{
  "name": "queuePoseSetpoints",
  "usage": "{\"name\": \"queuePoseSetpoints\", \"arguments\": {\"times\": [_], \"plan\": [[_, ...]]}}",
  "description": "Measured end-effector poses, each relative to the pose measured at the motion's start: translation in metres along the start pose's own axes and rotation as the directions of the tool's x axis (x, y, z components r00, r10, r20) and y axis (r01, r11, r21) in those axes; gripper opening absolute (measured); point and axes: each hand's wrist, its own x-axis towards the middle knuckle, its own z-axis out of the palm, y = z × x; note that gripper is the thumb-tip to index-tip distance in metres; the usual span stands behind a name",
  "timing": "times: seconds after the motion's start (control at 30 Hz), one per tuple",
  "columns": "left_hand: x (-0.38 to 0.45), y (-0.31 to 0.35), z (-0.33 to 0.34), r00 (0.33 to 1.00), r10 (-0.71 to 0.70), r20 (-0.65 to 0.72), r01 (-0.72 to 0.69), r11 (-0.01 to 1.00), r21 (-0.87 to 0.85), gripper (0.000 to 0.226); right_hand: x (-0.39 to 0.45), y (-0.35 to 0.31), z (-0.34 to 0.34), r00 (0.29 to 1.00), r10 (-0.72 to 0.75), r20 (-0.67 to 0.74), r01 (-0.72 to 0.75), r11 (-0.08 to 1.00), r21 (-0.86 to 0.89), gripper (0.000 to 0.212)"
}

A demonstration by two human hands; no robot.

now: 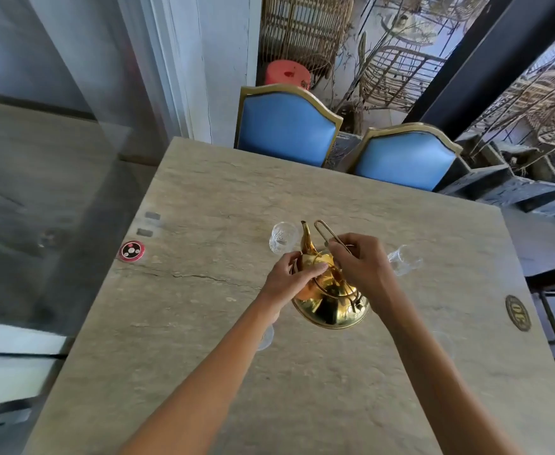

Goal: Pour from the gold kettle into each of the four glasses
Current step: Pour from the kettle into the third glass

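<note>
The gold kettle (330, 307) is held tilted above the stone table (203, 323), its spout (307, 239) pointing away, close to the far-left clear glass (282, 237). My right hand (361, 262) grips the kettle's wire handle (327, 233). My left hand (294, 279) rests its fingers on the lid near the spout's base. A second glass (404, 259) stands to the right, behind my right hand. Part of a third glass (267, 338) peeks out under my left forearm. A faint fourth glass (443, 343) sits beside my right forearm. No liquid stream is visible.
A red round disc (131, 251) and two small grey tags (149, 224) lie near the table's left edge. An oval dark plaque (518, 312) sits at the right edge. Two blue chairs (287, 126) (404, 159) stand at the far side.
</note>
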Motion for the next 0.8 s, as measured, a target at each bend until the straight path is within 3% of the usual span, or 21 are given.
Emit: {"name": "queuePoseSetpoints", "arguments": {"times": [0.3, 0.5, 0.8], "plan": [[0.036, -0.014, 0.007, 0.99, -0.128, -0.06, 0.121, 0.987, -0.102, 0.07, 0.055, 0.026, 0.02, 0.998, 0.047, 0.04, -0.044, 0.996, -0.081, 0.026], [0.04, -0.014, 0.009, 0.974, -0.221, -0.05, 0.213, 0.968, -0.133, 0.04, 0.08, 0.031, 0.029, 0.995, 0.059, 0.077, -0.044, 0.981, -0.186, 0.03], [0.046, -0.018, 0.019, 0.952, -0.302, -0.052, 0.289, 0.94, -0.183, 0.045, 0.099, 0.032, 0.034, 0.987, 0.074, 0.146, -0.033, 0.964, -0.265, 0.03]]}}
